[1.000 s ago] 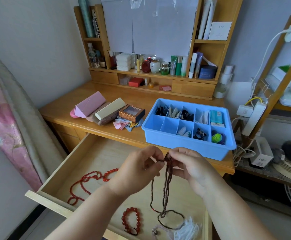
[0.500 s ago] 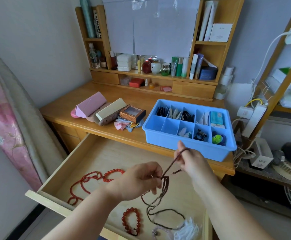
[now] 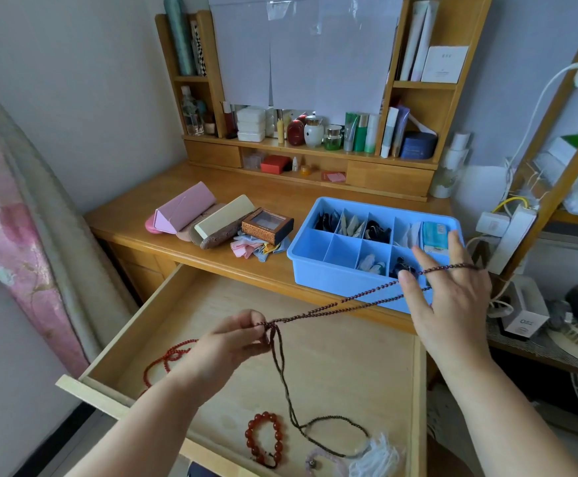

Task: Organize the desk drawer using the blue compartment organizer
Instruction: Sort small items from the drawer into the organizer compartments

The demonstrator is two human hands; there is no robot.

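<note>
The wooden drawer (image 3: 332, 359) stands pulled out below the desk. A long strand of dark brown beads (image 3: 329, 306) stretches taut between my hands above it. My left hand (image 3: 229, 346) pinches the strand over the drawer's middle, and the loose end hangs down to a white tassel (image 3: 377, 452) at the drawer's front. My right hand (image 3: 452, 297) is spread with straight fingers in front of the blue compartment organizer (image 3: 318, 270), the strand looped over its fingers. The organizer sits on the desk's right side, with small items in several compartments.
In the drawer lie a red bead bracelet (image 3: 263, 438), a red bead necklace (image 3: 170, 356) at the left and pale pink beads (image 3: 318, 459) at the front. On the desk are a pink case (image 3: 181, 208), a beige case (image 3: 225, 218), a brown box (image 3: 267, 223) and folded cloths (image 3: 253, 247).
My hands have drawn apart. The right hand opened and moved up and right to the organizer with the strand looped on it, pulling it taut. The left hand stayed low, still pinching.
</note>
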